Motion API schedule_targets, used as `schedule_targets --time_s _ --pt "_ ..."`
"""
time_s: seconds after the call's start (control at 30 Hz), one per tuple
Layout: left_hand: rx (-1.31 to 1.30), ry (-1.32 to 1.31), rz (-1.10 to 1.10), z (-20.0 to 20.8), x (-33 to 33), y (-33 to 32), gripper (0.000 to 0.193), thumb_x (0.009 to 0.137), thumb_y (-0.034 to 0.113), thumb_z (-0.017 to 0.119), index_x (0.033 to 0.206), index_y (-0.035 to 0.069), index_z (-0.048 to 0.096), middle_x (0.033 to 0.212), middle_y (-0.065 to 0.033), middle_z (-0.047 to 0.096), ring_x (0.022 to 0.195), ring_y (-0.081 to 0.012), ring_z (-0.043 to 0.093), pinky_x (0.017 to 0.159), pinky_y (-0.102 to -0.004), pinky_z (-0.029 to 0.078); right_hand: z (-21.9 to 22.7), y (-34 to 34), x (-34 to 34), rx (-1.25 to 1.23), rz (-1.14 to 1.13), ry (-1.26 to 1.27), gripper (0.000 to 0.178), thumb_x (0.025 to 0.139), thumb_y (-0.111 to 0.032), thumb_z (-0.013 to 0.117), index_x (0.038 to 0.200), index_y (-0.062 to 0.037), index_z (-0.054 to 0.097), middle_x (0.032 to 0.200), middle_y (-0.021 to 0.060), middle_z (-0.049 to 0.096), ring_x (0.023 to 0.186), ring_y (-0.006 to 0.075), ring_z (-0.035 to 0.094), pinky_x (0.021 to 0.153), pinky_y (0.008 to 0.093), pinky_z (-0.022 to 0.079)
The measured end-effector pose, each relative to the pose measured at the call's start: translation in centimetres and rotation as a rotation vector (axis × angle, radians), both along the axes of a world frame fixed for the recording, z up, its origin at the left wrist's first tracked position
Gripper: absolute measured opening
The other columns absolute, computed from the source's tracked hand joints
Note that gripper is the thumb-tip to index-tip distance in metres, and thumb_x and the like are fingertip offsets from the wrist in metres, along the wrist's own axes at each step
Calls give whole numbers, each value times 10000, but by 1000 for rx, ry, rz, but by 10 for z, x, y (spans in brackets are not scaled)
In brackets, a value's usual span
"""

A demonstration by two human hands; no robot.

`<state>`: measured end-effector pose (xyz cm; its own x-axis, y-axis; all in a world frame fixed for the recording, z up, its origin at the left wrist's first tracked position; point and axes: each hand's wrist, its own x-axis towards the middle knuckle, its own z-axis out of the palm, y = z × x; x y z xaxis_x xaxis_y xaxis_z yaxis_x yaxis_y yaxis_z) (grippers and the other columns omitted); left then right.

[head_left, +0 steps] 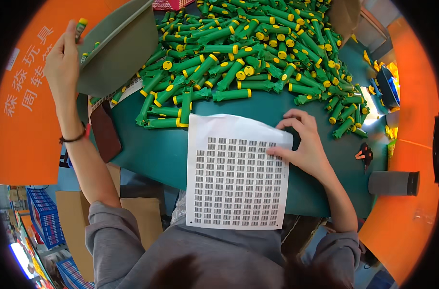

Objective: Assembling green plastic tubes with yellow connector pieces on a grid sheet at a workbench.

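Note:
My left hand (64,60) is raised at the left, beside the rim of a grey-green plastic bin (116,53). Its fingers are closed on a green plastic tube with a yellow end (81,30), only the upper part of which shows. My right hand (302,139) pinches the right edge of a white sheet of barcode stickers (236,188), thumb on the front and fingers behind. The sheet's upper edge curls, and its lower part hangs over the table's near edge towards my lap. A large heap of similar green tubes with yellow ends (222,55) lies just beyond the sheet.
The green table (147,149) carries a dark red flat case (105,132) at the left. On the right are a grey cylinder (393,183) and a small black-and-orange object (364,155). Orange panels (412,212) flank the table. An open cardboard box (71,216) stands below left.

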<state>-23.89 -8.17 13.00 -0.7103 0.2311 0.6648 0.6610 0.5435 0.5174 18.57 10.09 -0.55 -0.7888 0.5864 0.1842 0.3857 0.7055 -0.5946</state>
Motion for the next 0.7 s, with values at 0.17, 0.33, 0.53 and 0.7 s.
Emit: schedule_targets --time_s 0.17,0.33,0.53,0.7 --pt "-31 434 -639 -50 111 38 282 831 138 746 1102 73 698 1131 -114 691 1059 -287 635 876 -347 510 -9 2 1 -591 -202 35 411 782 -185 839 1055 -30 572 983 37 615 915 138 611 840 255 484" --pt "-59 242 -1255 -139 230 68 417 732 164 823 1120 88 691 1084 -47 635 963 -263 607 801 -378 514 -10 -14 7 -1096 -188 369 326 934 -187 699 1172 5 586 1030 71 688 876 119 670 797 254 537" --pt "-65 146 -1269 -158 230 79 420 714 137 825 1114 83 708 1031 -38 631 916 -240 572 783 -355 476 -16 -22 21 -1450 -240 448 366 1011 -312 586 1164 14 651 1091 109 711 967 145 683 865 304 542" --pt "55 -37 -1303 -151 236 80 243 736 101 811 966 67 741 949 -23 650 858 -225 569 742 -337 475 -27 -33 19 -1043 -139 449 317 1035 -260 551 1133 8 688 1058 58 707 919 96 647 822 265 517"
